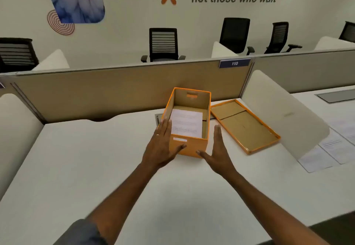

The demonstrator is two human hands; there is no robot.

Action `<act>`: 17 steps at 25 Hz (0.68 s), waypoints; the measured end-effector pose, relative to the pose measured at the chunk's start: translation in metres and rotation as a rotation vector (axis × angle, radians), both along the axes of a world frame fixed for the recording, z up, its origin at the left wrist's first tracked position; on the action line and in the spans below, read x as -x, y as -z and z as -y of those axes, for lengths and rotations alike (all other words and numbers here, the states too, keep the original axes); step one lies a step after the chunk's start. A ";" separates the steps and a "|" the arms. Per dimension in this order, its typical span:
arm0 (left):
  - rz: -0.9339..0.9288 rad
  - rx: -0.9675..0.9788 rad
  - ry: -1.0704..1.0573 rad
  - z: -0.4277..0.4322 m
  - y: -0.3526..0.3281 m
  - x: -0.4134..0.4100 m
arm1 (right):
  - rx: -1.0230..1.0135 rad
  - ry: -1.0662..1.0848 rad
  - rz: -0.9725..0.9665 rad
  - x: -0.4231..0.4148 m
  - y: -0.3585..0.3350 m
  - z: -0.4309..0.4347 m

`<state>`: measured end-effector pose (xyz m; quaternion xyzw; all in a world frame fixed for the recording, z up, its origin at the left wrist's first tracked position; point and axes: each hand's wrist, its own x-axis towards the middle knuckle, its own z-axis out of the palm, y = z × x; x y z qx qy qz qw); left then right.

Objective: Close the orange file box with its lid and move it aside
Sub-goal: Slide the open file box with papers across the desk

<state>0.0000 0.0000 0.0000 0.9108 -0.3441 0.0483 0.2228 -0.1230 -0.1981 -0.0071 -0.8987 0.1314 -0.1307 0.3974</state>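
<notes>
An orange file box (192, 145) stands open on the white desk (96, 167), with white printed sheets (187, 122) lying inside. Its orange lid (244, 125) lies upside down on the desk just right of the box, brown inside facing up. My left hand (163, 146) lies flat against the box's left side, fingers straight, thumb on the front face. My right hand (217, 148) is spread open beside the box's right front corner, thumb close to the front face; contact is unclear.
A tan partition (115, 92) with a "110" tag runs behind the desk. A white curved divider (284, 114) stands right of the lid, with papers (330, 148) beyond it. Another white divider (17, 125) bounds the left. Office chairs stand behind the partition.
</notes>
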 end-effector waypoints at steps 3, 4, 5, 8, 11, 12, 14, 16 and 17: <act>-0.136 0.018 -0.007 0.009 0.018 -0.026 | -0.058 0.043 -0.063 -0.023 0.017 0.023; -0.196 0.030 -0.013 0.010 0.023 -0.036 | -0.092 0.040 -0.092 -0.030 0.020 0.028; -0.256 0.048 -0.026 0.013 0.028 -0.047 | -0.115 0.044 -0.107 -0.037 0.026 0.033; -0.450 0.101 -0.066 0.022 0.040 -0.083 | -0.186 0.054 -0.144 -0.058 0.041 0.050; -0.543 0.148 -0.169 0.027 0.050 -0.114 | -0.312 0.094 -0.197 -0.077 0.054 0.063; -0.572 0.160 -0.205 0.028 0.049 -0.121 | -0.372 0.110 -0.209 -0.082 0.056 0.066; -0.655 0.185 -0.198 0.030 0.051 -0.136 | -0.475 0.129 -0.233 -0.092 0.060 0.074; -0.759 0.190 -0.130 0.028 0.053 -0.148 | -0.539 0.102 -0.246 -0.100 0.062 0.083; -0.813 0.185 -0.097 0.027 0.053 -0.154 | -0.566 0.074 -0.238 -0.105 0.064 0.087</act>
